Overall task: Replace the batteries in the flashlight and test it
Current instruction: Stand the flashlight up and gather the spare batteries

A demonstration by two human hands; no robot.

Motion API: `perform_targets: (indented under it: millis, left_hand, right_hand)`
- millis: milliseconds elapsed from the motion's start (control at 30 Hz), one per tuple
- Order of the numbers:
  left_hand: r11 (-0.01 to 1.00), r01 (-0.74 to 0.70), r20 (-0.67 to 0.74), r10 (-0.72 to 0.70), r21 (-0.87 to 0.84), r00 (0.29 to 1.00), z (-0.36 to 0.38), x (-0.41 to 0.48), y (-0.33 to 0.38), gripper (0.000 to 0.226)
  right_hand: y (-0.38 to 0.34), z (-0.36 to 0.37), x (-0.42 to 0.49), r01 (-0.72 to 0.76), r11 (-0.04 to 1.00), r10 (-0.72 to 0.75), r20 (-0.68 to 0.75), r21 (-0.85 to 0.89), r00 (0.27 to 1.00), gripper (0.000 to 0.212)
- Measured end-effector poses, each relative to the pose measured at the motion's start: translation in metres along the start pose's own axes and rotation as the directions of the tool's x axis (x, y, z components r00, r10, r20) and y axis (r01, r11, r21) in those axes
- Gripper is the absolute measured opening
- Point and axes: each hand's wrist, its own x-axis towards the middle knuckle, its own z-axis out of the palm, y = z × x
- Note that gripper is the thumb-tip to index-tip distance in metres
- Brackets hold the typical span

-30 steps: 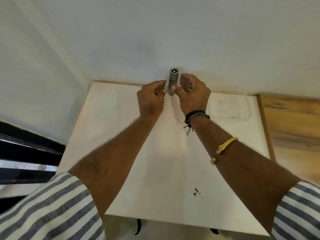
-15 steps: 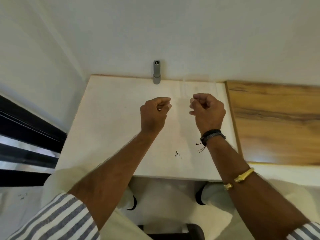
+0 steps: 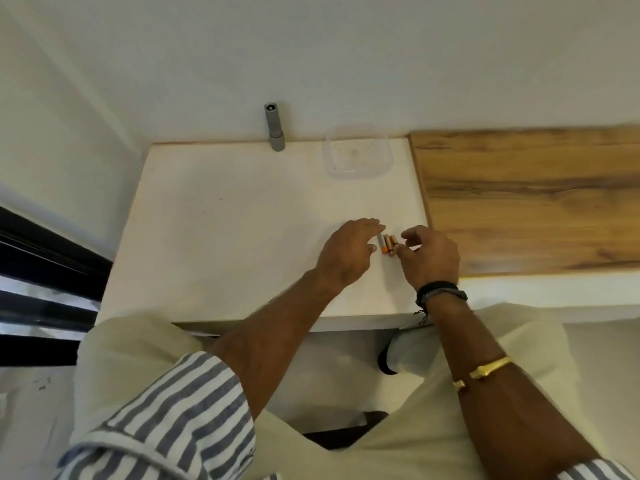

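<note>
A grey flashlight (image 3: 274, 128) stands upright at the far edge of the white table (image 3: 225, 230), against the wall. A few small batteries (image 3: 387, 244) with orange ends lie side by side on the table near its right edge. My left hand (image 3: 346, 258) hovers just left of them with its fingers spread and nothing in it. My right hand (image 3: 429, 258) is just right of them, fingers curled and apart, thumb tip close to the nearest battery.
A clear plastic container (image 3: 357, 154) sits at the table's far right corner. A wooden surface (image 3: 526, 199) adjoins the table on the right. A dark window frame (image 3: 41, 271) is on the left. My lap is below the table's near edge.
Both hands let go of the flashlight at the wall and drew back to the table's near right. Their fists opened, and the batteries now lie on the table between them.
</note>
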Motion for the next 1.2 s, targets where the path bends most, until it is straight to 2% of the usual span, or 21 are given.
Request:
perform_targets:
  millis: [167,300,400,533,933,1067,1200]
  left_hand:
    - [0.984,-0.09,0.051,0.083,0.155,0.995,0.007,0.012,0.001,0.036]
    - [0.976,-0.08,0.01,0.079,0.205,0.997,0.008,0.016,-0.004,0.024]
    - [0.96,-0.135,0.025,0.133,0.245,0.991,0.004,0.013,-0.009,0.021]
    - [0.936,-0.174,0.042,0.169,0.307,0.985,0.0,0.009,-0.014,0.014]
    - [0.955,-0.136,0.021,0.136,0.265,0.991,-0.004,0.001,-0.022,0.016]
    - [0.963,-0.113,-0.048,0.129,0.245,0.99,-0.011,0.004,-0.025,0.016]
    - [0.963,-0.105,-0.174,0.151,0.247,0.973,-0.032,0.029,-0.021,0.017]
  right_hand:
    - [0.004,0.008,0.004,-0.069,0.994,0.074,0.055,-0.083,0.996,0.044]
    - [0.002,0.013,0.006,-0.058,0.995,0.065,0.083,-0.08,0.994,0.036]
    - [-0.001,0.013,0.008,-0.047,0.994,0.056,0.095,-0.097,0.994,0.026]
    - [-0.003,0.014,0.009,-0.081,0.994,0.088,0.103,-0.068,0.991,0.024]
    - [-0.007,0.015,0.009,-0.021,0.992,0.038,0.134,-0.124,0.99,0.015]
    - [-0.01,0.015,0.016,-0.009,0.998,0.019,0.151,-0.066,0.988,0.013]
    - [-0.032,0.009,0.049,0.072,0.997,-0.074,0.084,0.028,0.994,0.008]
